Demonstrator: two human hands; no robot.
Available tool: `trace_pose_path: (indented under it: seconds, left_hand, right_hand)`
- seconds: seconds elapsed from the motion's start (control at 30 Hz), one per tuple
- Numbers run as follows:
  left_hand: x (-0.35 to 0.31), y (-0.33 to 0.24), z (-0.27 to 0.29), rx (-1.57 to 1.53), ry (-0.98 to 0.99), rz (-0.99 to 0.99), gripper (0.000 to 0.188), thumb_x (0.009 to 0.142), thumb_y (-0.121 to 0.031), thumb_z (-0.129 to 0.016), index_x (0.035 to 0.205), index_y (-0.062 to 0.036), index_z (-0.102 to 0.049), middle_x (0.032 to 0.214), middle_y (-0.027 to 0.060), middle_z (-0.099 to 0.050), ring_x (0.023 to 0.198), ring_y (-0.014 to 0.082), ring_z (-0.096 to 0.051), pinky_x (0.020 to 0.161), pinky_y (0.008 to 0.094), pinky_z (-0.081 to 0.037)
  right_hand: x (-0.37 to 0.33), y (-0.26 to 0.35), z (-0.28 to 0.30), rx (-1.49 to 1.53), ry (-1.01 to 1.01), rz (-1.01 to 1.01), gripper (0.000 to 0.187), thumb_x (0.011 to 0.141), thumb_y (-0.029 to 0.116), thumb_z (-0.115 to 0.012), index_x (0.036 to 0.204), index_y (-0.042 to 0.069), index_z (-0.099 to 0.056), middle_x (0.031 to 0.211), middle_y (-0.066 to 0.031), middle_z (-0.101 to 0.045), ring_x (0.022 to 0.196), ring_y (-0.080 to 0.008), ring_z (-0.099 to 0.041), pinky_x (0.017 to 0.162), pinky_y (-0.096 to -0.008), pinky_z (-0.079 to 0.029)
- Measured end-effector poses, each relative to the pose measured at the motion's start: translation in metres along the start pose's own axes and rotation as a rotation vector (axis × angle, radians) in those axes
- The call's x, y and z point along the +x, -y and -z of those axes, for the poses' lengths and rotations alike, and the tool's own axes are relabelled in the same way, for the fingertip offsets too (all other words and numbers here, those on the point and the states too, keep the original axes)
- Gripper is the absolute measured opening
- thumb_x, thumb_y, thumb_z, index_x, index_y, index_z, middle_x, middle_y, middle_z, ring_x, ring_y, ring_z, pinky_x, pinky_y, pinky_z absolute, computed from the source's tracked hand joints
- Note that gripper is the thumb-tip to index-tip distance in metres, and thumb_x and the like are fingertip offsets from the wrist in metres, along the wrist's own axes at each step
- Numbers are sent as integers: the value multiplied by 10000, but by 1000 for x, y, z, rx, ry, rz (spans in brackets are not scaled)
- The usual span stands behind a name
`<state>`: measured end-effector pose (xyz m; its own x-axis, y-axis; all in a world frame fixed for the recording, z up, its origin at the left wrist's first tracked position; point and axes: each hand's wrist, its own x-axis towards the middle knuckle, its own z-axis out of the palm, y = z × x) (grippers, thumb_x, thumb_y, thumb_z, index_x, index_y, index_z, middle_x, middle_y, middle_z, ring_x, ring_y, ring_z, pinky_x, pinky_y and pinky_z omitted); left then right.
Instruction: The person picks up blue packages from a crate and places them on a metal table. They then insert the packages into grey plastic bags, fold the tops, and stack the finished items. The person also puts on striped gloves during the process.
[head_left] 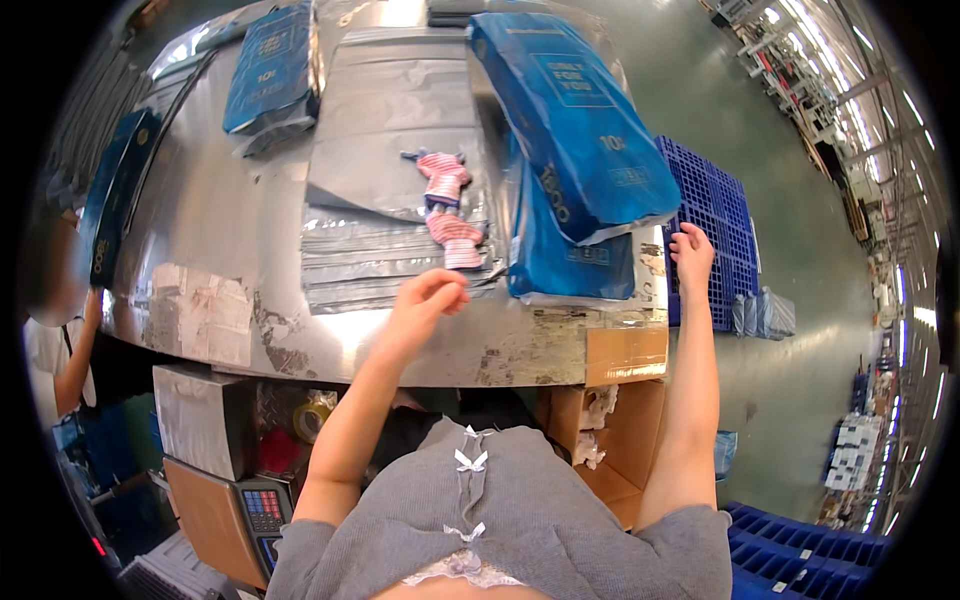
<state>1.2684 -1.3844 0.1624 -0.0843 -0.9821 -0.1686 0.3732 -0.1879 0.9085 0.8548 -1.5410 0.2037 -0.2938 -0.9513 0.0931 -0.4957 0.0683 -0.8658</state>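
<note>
My left hand (430, 302) hovers over the near part of the metal table, its fingers loosely bent and nothing visible in them. Just beyond it lie two small red-and-white striped cloth pieces (453, 238) with dark blue trim; their exact kind I cannot tell. They rest on a stack of grey plastic mailing bags (390, 110). Off the table's right edge is my right hand (692, 250), fingers curled but apart, holding nothing I can see. Closest to it is a large blue plastic-wrapped pack (590, 130), lying slantwise across another blue pack (570, 262).
Another blue pack (268, 75) lies at the far left of the table (250, 210). At the left edge stands a person (62, 365). Blue plastic pallets (735, 230) are on the floor to the right. Below the table are an open cardboard box (625, 440) and a keypad device (265, 510).
</note>
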Motion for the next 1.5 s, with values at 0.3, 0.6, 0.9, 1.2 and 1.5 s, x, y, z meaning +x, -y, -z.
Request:
trace_pose_path:
  seconds: [0.3,0.6,0.9,1.2,1.5]
  left_hand:
    - [117,44,-166,32,-27,211,311,839,-224,-594,1100,-63,-544,955,64,-608,813,110,-562,677,243,-446]
    - [129,68,-147,-68,-140,134,101,850,-118,-578,857,-18,-591,858,93,-646,725,118,-604,643,232,-480]
    - [101,53,-110,114,-187,53,90,813,-14,-553,883,25,-596,851,110,-648,716,123,-609,671,233,-492]
    - [96,57,-91,207,-111,-33,92,813,5,-545,844,38,-625,829,101,-653,731,135,-623,679,245,-501]
    - [50,55,-62,503,-70,95,95,775,-16,-557,826,14,-631,765,59,-648,696,84,-588,651,230,-476]
  right_hand:
    - [56,-51,-1,665,476,-457,400,849,362,-520,1097,56,-451,1183,-170,-443,1029,-324,-526,830,-453,-442]
    - [39,-58,-5,643,763,-318,130,854,67,-536,935,-22,-585,909,-145,-636,849,-227,-634,773,-317,-514]
    - [9,-52,-27,508,859,-127,133,833,49,-565,924,-44,-589,878,-155,-645,816,-213,-640,754,-297,-508]
    - [-1,-50,-32,534,863,-101,115,822,32,-572,903,-48,-588,869,-161,-646,830,-224,-639,776,-305,-499]
    - [-45,-41,-26,461,991,-174,100,808,61,-596,853,-25,-621,828,-134,-658,781,-197,-641,743,-310,-507]
